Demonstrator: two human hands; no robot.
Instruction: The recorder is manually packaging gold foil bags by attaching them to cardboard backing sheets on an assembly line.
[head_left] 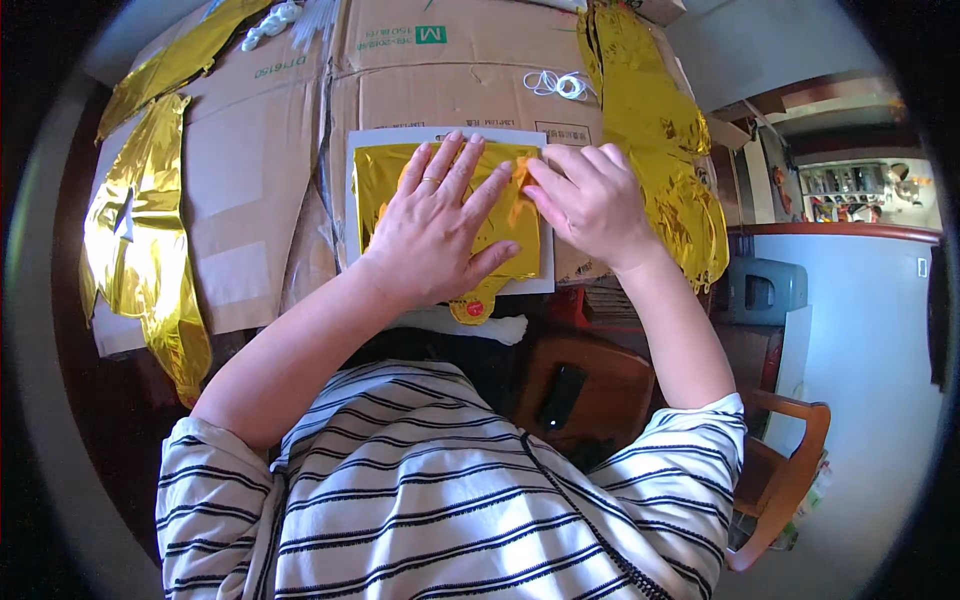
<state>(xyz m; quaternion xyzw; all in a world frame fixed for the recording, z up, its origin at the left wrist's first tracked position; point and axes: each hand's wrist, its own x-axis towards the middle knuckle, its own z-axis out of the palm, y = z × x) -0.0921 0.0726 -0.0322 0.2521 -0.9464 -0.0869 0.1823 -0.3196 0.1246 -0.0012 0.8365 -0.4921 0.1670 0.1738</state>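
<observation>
On a white sheet of card (548, 262) lies a folded gold foil balloon (517, 238), with a small tab (472, 311) bearing a red spot at its near end. My left hand (436, 222), a ring on one finger, presses flat on the foil with its fingers spread. At the foil's right edge, my right hand (592, 200) is closed, thumb and forefinger pinching the foil beside my left fingertips. Part of the foil is hidden under my left hand.
Flattened cardboard (440, 95) covers the table. More gold foil balloons lie at the left (150, 225) and right (650, 130). Beyond my hands are a coil of white string (571, 87) and clear straws (314, 24). A wooden chair (785, 470) stands at the right.
</observation>
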